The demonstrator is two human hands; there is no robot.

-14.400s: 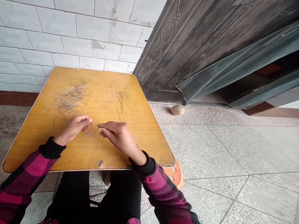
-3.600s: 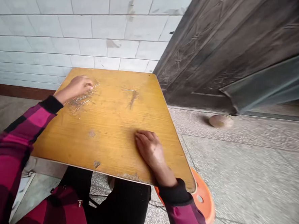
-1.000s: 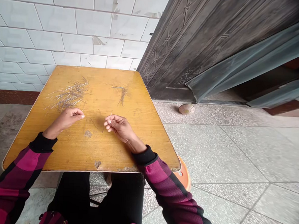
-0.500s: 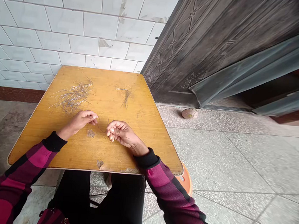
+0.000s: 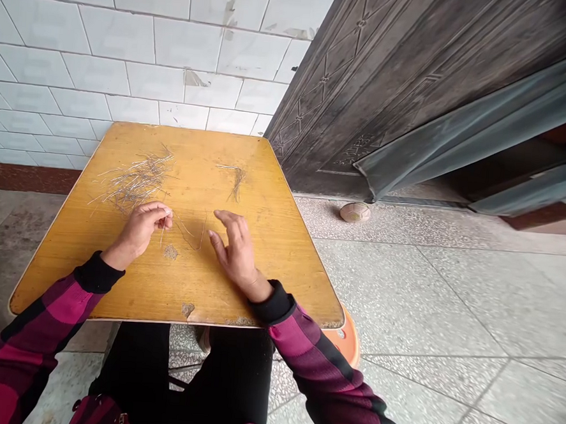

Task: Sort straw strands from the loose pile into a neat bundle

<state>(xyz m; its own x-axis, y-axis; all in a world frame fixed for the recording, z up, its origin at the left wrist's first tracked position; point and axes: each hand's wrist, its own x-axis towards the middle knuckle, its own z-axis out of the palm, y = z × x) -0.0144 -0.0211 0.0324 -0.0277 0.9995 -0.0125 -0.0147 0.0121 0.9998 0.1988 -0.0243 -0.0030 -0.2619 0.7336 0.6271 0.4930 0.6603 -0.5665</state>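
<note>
- Above the bench [image 5: 289, 270], between the two hands, a bent wire [image 5: 202, 234] extends; whether it touches the wood, I cannot tell.
- Left hand [image 5: 140, 232]: thumb and fingers pinch the wire.
- Right hand [image 5: 235, 247]: fingers spread, nothing visibly held, just beside the wire's bend.
- Handling: probably very light, springy, easily kinked; best pinched near an end between fingertips.
- Beyond: a loose pile [image 5: 138, 181] leftward, a smaller bunch [image 5: 238, 185] rightward.

Wire [image 5: 200, 246] — partly hidden by left hand [image 5: 141, 227].
</note>
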